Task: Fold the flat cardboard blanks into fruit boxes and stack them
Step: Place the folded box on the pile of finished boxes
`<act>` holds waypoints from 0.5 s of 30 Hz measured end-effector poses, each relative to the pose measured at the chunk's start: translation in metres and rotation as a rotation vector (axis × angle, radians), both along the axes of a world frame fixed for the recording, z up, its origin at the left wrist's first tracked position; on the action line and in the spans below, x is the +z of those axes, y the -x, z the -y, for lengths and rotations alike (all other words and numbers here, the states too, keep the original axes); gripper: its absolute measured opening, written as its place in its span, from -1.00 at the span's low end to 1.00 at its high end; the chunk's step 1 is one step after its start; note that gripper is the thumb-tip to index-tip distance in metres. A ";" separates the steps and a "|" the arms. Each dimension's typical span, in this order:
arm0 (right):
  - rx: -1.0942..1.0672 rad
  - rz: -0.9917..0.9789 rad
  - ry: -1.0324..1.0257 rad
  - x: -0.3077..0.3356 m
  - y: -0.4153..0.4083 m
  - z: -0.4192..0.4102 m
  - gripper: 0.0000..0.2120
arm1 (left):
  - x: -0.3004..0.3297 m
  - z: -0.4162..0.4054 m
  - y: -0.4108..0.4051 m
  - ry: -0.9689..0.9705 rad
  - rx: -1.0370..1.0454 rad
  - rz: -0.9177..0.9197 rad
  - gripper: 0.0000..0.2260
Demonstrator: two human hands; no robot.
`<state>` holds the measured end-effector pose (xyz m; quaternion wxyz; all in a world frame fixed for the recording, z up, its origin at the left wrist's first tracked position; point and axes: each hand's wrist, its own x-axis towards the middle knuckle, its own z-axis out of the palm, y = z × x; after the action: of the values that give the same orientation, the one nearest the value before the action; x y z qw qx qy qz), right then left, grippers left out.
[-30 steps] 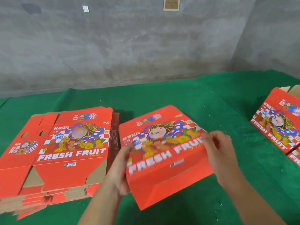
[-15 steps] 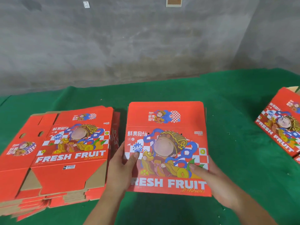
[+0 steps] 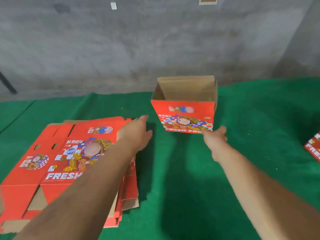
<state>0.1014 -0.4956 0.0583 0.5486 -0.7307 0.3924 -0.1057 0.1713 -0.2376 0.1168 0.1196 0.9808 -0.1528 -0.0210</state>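
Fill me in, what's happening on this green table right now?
A person is folding fruit boxes. One erected box stands upright, top open, on the green table near the wall. Both hands reach toward it with straight fingers: the left hand holds nothing, the right hand is at its lower front corner. A stack of flat blanks lies to the left, and another printed box shows at the right edge.
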 end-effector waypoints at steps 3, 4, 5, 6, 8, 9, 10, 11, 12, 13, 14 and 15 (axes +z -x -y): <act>0.229 -0.087 -0.105 -0.033 0.017 -0.039 -0.20 | -0.038 -0.006 0.024 0.166 -0.037 0.076 -0.50; 0.310 -0.150 -0.137 -0.043 0.025 -0.051 -0.20 | -0.053 -0.014 0.029 0.095 -0.008 0.060 -0.46; 0.369 -0.215 -0.182 -0.054 0.031 -0.062 -0.22 | -0.068 -0.023 0.033 -0.006 0.062 0.016 -0.39; 0.417 -0.266 -0.220 -0.064 0.036 -0.072 -0.25 | -0.081 -0.034 0.036 -0.101 0.160 -0.053 -0.30; 0.488 -0.314 -0.274 -0.077 0.045 -0.091 -0.30 | -0.103 -0.056 0.045 -0.206 0.336 -0.197 -0.14; 0.521 -0.318 -0.285 -0.080 0.048 -0.099 -0.32 | -0.113 -0.064 0.050 -0.230 0.369 -0.226 -0.14; 0.554 -0.315 -0.288 -0.081 0.050 -0.106 -0.33 | -0.120 -0.070 0.054 -0.243 0.369 -0.215 -0.17; 0.583 -0.309 -0.287 -0.081 0.051 -0.113 -0.35 | -0.126 -0.073 0.057 -0.247 0.353 -0.187 -0.23; 0.603 -0.298 -0.282 -0.080 0.051 -0.118 -0.36 | -0.130 -0.074 0.059 -0.241 0.333 -0.155 -0.27; 0.616 -0.286 -0.277 -0.079 0.052 -0.124 -0.37 | -0.130 -0.072 0.061 -0.235 0.314 -0.125 -0.29; 0.624 -0.272 -0.273 -0.076 0.052 -0.128 -0.39 | -0.129 -0.069 0.064 -0.233 0.291 -0.106 -0.30; 0.629 -0.257 -0.272 -0.073 0.053 -0.133 -0.42 | -0.127 -0.066 0.066 -0.235 0.263 -0.086 -0.32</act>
<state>0.0485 -0.3631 -0.0146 0.5926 -0.7432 0.2247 0.2143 0.1051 -0.1717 -0.0102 0.0125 0.9977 -0.0144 -0.0650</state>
